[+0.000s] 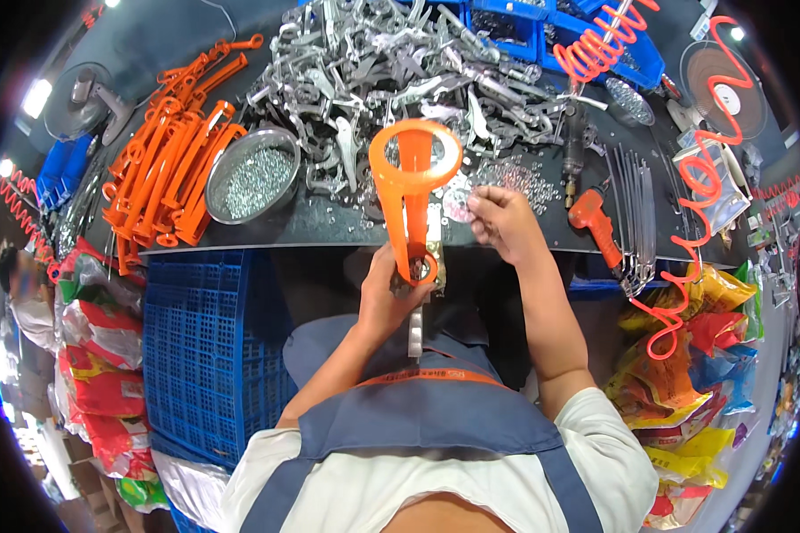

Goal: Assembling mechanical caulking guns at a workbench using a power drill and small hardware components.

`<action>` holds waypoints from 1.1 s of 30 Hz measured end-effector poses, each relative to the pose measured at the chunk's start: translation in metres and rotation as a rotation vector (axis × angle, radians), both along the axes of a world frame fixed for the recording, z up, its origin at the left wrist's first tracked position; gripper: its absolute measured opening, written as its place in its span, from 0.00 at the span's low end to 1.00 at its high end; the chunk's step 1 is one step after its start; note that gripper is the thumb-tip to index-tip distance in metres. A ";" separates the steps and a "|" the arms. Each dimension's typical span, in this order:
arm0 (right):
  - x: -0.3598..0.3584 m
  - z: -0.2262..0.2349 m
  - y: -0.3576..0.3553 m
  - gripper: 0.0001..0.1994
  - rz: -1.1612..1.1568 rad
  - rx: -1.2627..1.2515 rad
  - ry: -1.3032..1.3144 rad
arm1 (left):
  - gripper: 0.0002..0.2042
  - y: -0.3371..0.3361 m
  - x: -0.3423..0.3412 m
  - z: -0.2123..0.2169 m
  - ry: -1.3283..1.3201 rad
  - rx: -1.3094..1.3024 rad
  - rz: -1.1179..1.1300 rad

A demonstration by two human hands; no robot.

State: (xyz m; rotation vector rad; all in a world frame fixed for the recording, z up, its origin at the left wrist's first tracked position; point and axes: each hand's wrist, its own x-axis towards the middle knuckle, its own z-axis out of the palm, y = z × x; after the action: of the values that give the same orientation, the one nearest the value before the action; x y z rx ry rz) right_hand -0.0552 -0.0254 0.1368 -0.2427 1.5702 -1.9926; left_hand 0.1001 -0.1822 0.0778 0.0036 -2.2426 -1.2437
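Note:
My left hand is closed round the lower end of an orange metal part. The part has a big ring at its top, a long slotted body and a small ring at the bottom, and it stands upright at the table's front edge. Just behind it runs a narrow metal piece, partly hidden. To the right, my right hand has thumb and forefinger pinched together beside a small pale round disc. What the fingertips hold, if anything, is too small to make out.
A heap of silver metal levers covers the table's back middle. Left are a bowl of small metal pieces and stacked orange parts. Right lie loose small hardware, an orange-handled power tool and coiled red hose.

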 end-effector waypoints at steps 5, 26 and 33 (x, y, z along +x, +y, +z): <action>0.060 -0.010 -0.001 0.10 0.031 0.020 0.016 | 0.38 0.002 -0.002 -0.002 -0.084 0.080 0.016; 0.089 -0.025 -0.019 0.18 0.024 0.934 1.020 | 0.18 -0.024 -0.008 -0.021 0.140 0.049 -0.256; 0.070 -0.032 -0.009 0.17 0.192 0.493 0.515 | 0.19 -0.024 -0.011 -0.021 0.163 0.074 -0.264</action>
State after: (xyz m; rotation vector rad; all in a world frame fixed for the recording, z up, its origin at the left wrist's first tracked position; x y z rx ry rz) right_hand 0.0146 -0.0344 0.1048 -0.7149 2.2023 -1.3999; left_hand 0.0896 -0.2060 0.0569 -0.3629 -2.1038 -1.4086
